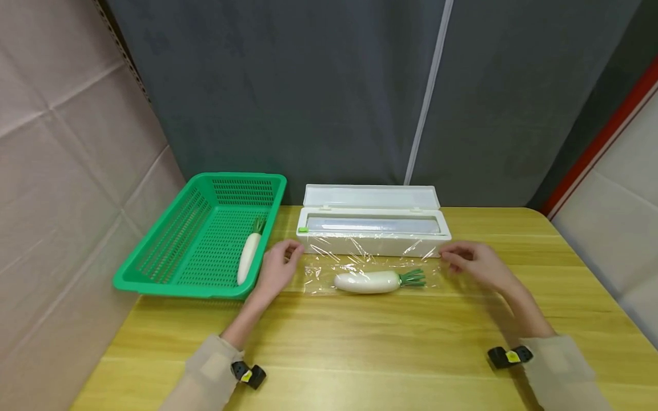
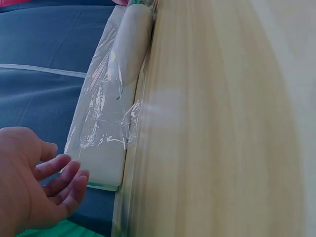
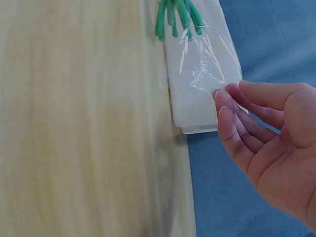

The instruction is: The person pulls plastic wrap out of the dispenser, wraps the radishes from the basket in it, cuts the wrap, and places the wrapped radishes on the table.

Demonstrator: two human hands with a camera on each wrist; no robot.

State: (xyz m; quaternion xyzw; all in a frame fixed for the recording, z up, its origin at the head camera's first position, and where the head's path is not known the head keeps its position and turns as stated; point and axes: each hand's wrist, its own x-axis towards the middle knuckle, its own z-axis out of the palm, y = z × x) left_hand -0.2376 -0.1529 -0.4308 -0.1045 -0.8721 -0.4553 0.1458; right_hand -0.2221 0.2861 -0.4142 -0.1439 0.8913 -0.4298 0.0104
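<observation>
A sheet of clear plastic wrap [image 1: 319, 279] stretches from the white wrap dispenser [image 1: 444, 227] toward me and covers a white radish [image 1: 367, 282] with green stalks. My left hand [image 1: 280, 267] pinches the wrap's left edge between thumb and fingers, close to the dispenser's left front corner. At the opposite edge, my right hand [image 1: 475, 262] pinches the wrap with thumb and index finger, as the right wrist view shows at the fingertips [image 3: 228, 92]. The radish lies sideways, its stalks [image 1: 413, 278] pointing right. Behind it, the dispenser's lid [image 1: 371, 197] stands raised over the wrap roll [image 1: 375, 225].
Left of the dispenser stands a green plastic basket [image 1: 128, 277] with another white radish [image 1: 249, 258] against its right side. A small bright green piece [image 1: 303, 229] sits at the dispenser's left end. A dark grey curtain [image 1: 308, 103] hangs behind the wooden table [image 1: 385, 354].
</observation>
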